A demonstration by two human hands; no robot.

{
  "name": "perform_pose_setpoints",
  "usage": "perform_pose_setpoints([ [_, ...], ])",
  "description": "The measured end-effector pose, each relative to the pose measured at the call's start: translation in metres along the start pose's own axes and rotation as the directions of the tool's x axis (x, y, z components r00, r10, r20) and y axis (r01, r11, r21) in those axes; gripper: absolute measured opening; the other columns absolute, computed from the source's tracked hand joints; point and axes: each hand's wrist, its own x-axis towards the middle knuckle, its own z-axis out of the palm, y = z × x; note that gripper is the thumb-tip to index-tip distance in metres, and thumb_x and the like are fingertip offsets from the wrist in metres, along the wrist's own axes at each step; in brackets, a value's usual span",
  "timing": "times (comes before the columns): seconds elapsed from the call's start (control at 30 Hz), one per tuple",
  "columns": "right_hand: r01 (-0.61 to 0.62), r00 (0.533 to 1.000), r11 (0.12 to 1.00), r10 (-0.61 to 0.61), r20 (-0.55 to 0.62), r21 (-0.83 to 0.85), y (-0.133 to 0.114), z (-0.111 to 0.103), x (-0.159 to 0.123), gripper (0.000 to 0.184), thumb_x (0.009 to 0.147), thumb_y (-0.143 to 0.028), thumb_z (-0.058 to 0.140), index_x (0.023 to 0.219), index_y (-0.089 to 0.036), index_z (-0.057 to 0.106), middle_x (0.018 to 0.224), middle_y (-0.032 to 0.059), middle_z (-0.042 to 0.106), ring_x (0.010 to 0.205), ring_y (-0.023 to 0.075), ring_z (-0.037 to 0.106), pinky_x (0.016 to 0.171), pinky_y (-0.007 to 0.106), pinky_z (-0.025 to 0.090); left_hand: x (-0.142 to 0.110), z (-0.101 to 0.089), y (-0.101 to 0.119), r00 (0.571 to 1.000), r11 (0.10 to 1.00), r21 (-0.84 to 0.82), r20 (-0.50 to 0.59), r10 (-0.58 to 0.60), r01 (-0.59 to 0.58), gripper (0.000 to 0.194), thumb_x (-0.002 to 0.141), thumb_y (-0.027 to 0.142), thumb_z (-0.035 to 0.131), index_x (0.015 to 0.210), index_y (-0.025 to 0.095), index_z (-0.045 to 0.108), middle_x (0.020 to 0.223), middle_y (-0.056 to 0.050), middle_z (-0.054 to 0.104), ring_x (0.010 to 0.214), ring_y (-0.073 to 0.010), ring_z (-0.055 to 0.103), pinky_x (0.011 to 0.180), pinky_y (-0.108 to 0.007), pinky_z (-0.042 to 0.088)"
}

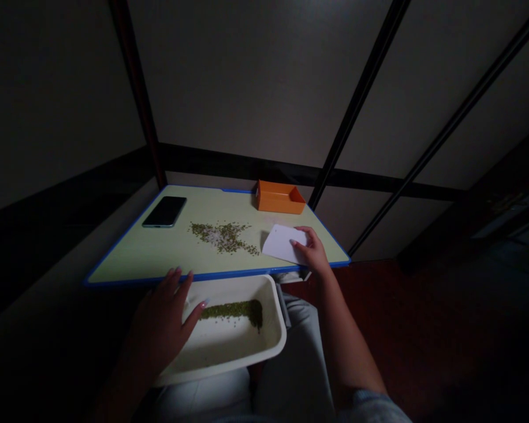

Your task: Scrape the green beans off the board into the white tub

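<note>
My right hand (316, 252) grips a white card (282, 243) between thumb and fingers, with the card tilted over the right part of the tabletop. To the left of the card lies a scattered patch of small green beans (229, 238), with some whitish grains among them. My left hand (165, 311) is over the left end of a white plastic basin (224, 349), its fingers stretched out and apart toward the table edge. How firmly it touches the basin's rim I cannot tell. More green beans (238, 309) lie along the basin's far side.
The pale green table (132, 258) has a blue edge. A phone (165, 211) lies at its left, and an orange open box (281, 200) stands at the back right. Behind rises a panelled wall (255, 82). The basin is over the person's lap, against the table's front edge.
</note>
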Motion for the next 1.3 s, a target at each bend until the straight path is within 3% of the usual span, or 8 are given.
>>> perform_pose_setpoints([
  [0.2, -0.020, 0.999, 0.997, 0.017, 0.042, 0.072, -0.002, 0.003, -0.003, 0.044, 0.065, -0.033, 0.081, 0.105, -0.024, 0.064, 0.102, 0.0017, 0.065, 0.091, 0.0202, 0.060, 0.078, 0.029, 0.049, 0.000, 0.001, 0.000, 1.000, 1.000, 0.012, 0.000, -0.006, 0.006, 0.061, 0.092, 0.053, 0.037, 0.135, 0.014, 0.055, 0.147, -0.022, 0.054, 0.139, -0.0357, 0.048, 0.106, -0.052, 0.046],
  [0.33, 0.000, 0.997, 1.000, -0.002, 0.076, 0.024, -0.003, 0.004, -0.003, 0.041, 0.066, -0.032, 0.080, 0.103, -0.024, 0.064, 0.102, 0.0021, 0.065, 0.093, 0.0209, 0.059, 0.079, 0.030, 0.049, 0.001, 0.000, 0.000, 1.000, 1.000, 0.017, -0.004, 0.002, -0.002, 0.062, 0.092, 0.053, 0.036, 0.134, 0.012, 0.056, 0.145, -0.023, 0.055, 0.138, -0.0366, 0.050, 0.105, -0.052, 0.046],
  [0.53, 0.025, 0.999, 1.000, -0.024, -0.034, 0.005, 0.006, 0.001, 0.001, 0.042, 0.064, -0.033, 0.079, 0.103, -0.024, 0.064, 0.106, 0.0029, 0.066, 0.097, 0.0227, 0.059, 0.088, 0.035, 0.048, 0.001, -0.001, 0.001, 1.000, 0.999, 0.035, -0.012, 0.015, -0.015, 0.062, 0.092, 0.052, 0.036, 0.132, 0.010, 0.058, 0.144, -0.025, 0.056, 0.135, -0.0375, 0.052, 0.103, -0.053, 0.048],
  [0.7, 0.037, 0.986, 0.999, -0.031, -0.166, 0.031, 0.009, 0.000, 0.003, 0.042, 0.065, -0.035, 0.077, 0.103, -0.024, 0.062, 0.103, 0.0030, 0.066, 0.095, 0.0231, 0.060, 0.086, 0.036, 0.049, 0.002, -0.003, 0.002, 1.000, 0.999, 0.049, -0.006, 0.016, -0.016, 0.061, 0.093, 0.051, 0.036, 0.132, 0.009, 0.059, 0.144, -0.024, 0.056, 0.135, -0.0376, 0.053, 0.103, -0.052, 0.049],
  [1.0, 0.027, 0.995, 0.994, -0.037, -0.096, -0.101, 0.009, -0.001, 0.002, 0.040, 0.066, -0.036, 0.075, 0.102, -0.024, 0.063, 0.105, 0.0042, 0.068, 0.096, 0.0254, 0.061, 0.087, 0.039, 0.049, 0.002, -0.008, 0.004, 0.999, 0.999, 0.043, 0.033, 0.002, -0.004, 0.061, 0.092, 0.050, 0.037, 0.132, 0.010, 0.059, 0.145, -0.024, 0.055, 0.137, -0.0372, 0.051, 0.104, -0.052, 0.048],
  [1.3, 0.000, 0.999, 0.997, -0.003, -0.033, -0.083, 0.005, -0.001, 0.001, 0.040, 0.064, -0.035, 0.077, 0.100, -0.025, 0.064, 0.104, 0.0038, 0.068, 0.093, 0.0251, 0.060, 0.083, 0.037, 0.049, 0.004, -0.009, 0.005, 0.999, 0.999, 0.044, 0.050, -0.009, 0.007, 0.061, 0.092, 0.050, 0.037, 0.132, 0.010, 0.059, 0.146, -0.022, 0.055, 0.138, -0.0367, 0.050, 0.104, -0.051, 0.049],
])
